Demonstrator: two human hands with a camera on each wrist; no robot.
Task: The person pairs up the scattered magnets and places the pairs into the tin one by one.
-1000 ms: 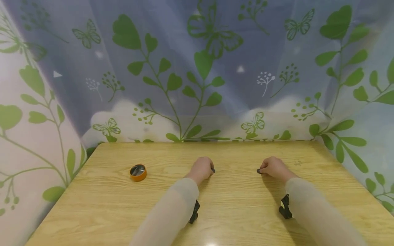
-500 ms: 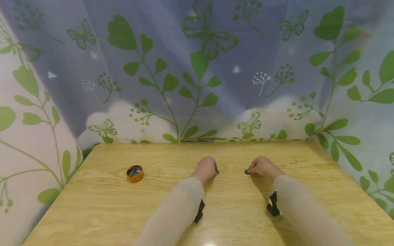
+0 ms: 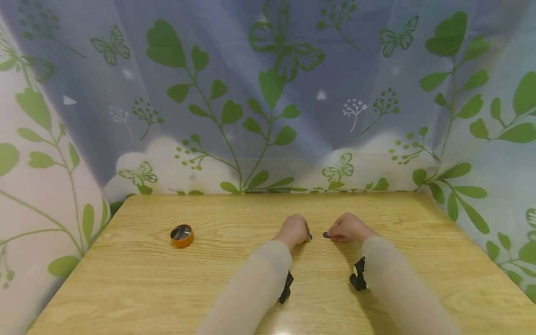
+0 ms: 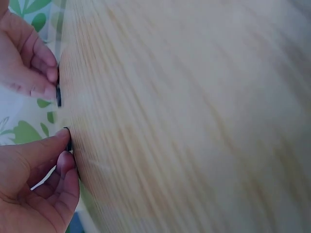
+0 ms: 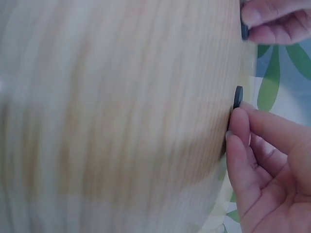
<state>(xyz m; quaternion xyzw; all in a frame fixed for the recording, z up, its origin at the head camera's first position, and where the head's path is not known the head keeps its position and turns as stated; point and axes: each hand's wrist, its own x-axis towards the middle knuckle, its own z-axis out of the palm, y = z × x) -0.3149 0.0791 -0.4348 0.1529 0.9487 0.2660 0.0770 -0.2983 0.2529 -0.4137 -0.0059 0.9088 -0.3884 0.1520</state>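
Note:
In the head view my left hand and right hand face each other low over the wooden table, a narrow gap between them. The left thumb and fingers pinch a small dark disc, mostly covered by the fingertips. A similar flat round disc is pinched by the right hand, its edge sticking out toward the left hand. Both discs are held right at the table surface and stay apart from each other.
An orange round tin with a shiny metal inside stands on the left part of the table. A patterned curtain with green leaves and butterflies hangs behind the table. Black wrist mounts sit under the sleeves.
Both hands have moved toward each other with their discs, the right one leftward and the left one rightward, so the gap has narrowed a lot. The head view has shifted slightly.

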